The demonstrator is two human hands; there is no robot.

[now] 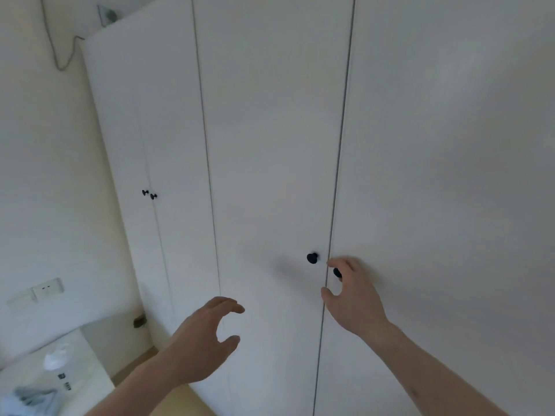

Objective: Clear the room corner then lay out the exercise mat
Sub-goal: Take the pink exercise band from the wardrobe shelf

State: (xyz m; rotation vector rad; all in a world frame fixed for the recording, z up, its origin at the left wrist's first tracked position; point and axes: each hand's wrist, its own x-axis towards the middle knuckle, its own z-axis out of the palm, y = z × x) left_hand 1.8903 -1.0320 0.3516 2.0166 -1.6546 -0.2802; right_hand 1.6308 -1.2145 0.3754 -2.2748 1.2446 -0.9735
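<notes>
A tall white wardrobe point(270, 145) fills the view, its doors shut and its seams running top to bottom. The right hand point(353, 298) is curled around the right door's black knob point(337, 272), grip apart, not yet clamped. The left hand point(201, 340) is held lower and farther off, grip apart, empty. No exercise mat is seen. No writing can be read.

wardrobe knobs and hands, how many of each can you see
black knobs: 4, two on the far doors, one by the near seam, one partly hidden behind the right hand's fingers
hands: 2, left hand and right hand
total: 6
</notes>
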